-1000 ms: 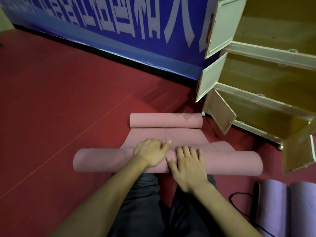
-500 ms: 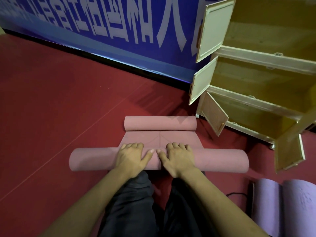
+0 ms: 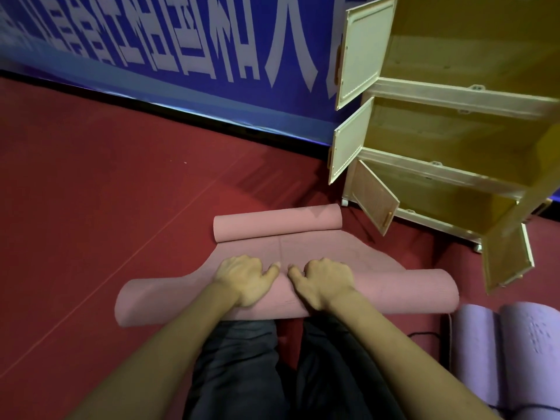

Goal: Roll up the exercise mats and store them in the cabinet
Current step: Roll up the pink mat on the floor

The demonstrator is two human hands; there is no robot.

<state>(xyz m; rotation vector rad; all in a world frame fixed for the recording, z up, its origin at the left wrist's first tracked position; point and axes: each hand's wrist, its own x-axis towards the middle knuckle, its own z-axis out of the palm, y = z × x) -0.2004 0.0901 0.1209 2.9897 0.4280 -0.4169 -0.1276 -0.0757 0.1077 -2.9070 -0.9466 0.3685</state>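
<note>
Head view: left hand and right hand press side by side on the near roll of the pink mat, fingers curled over its top in a grip. Its far end is also rolled. Open cabinet stands far right; purple mats near right.

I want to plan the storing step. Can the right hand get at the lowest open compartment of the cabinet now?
Probably not yet. The right hand is curled over the pink mat, beside the left hand. The cabinet stands well beyond it, though its lowest door is open and nothing blocks it.
</note>
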